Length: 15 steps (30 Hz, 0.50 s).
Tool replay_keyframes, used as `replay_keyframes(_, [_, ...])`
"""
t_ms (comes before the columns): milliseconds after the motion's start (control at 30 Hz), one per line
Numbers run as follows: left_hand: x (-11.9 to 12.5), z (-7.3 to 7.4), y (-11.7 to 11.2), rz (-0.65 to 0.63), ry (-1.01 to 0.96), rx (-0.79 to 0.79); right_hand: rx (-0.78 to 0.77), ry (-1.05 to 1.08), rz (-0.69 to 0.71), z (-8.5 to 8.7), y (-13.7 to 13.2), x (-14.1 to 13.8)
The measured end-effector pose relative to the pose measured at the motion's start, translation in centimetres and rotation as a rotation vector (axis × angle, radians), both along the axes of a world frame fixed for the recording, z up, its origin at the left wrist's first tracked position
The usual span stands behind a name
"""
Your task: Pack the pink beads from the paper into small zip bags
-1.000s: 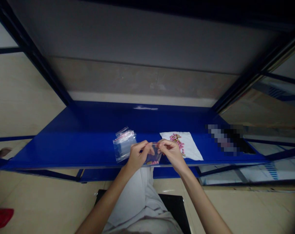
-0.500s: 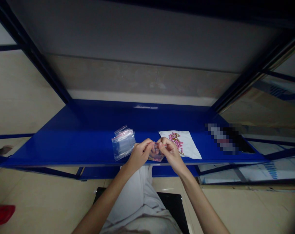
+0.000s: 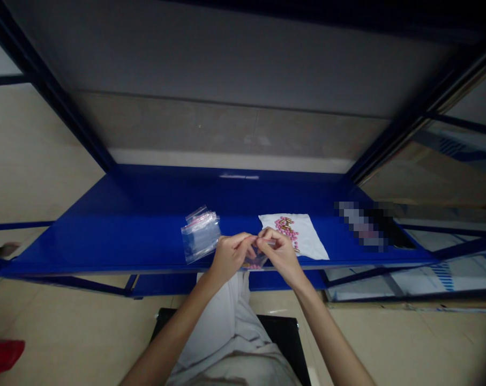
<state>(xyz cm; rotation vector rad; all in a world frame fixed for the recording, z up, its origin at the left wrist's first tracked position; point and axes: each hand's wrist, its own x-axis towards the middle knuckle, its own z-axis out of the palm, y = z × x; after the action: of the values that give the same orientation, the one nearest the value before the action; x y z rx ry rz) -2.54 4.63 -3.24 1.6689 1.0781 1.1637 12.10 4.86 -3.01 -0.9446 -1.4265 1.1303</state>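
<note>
A small clear zip bag [image 3: 256, 261] with some pink pieces at its bottom hangs between my hands at the front edge of the blue shelf. My left hand [image 3: 231, 256] pinches the bag's top edge from the left. From the right, my right hand [image 3: 278, 251] pinches the same edge, its fingertips almost meeting the left ones. Right of the hands lies a white sheet or pouch [image 3: 314, 238] bearing many small pink pieces and gold-brown capsule-like ones [image 3: 288, 229]. Left of them is a pile of clear zip bags [image 3: 201, 239], flat on the shelf.
The blue shelf [image 3: 146, 198] has upright posts at both ends. A blurred-out dark item [image 3: 391, 228] lies at its right end. Below are my lap and a black seat [image 3: 285, 335]. Something red [image 3: 1, 356] is on the floor at the left.
My fingertips have drawn closer together along the top of the zip bag, and the bag sits slightly lower. The whole view has shifted a little.
</note>
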Motion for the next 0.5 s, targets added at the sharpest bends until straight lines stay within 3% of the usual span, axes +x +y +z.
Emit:
replay_keyframes(167, [0.15, -0.42, -0.2, -0.065, -0.06, -0.051, -0.036, 0.068, 0.048, 0.52, -0.29, -0.25])
replay_keyframes(333, [0.38, -0.24, -0.44, -0.01, -0.004, 0.074, -0.109, 0.124, 0.084, 0.76, -0.89, -0.47])
replay_keyframes(500, [0.67, -0.07, -0.62, -0.001, 0.015, 0.071, -0.067, 0.101, 0.049, 0.55, -0.81, -0.45])
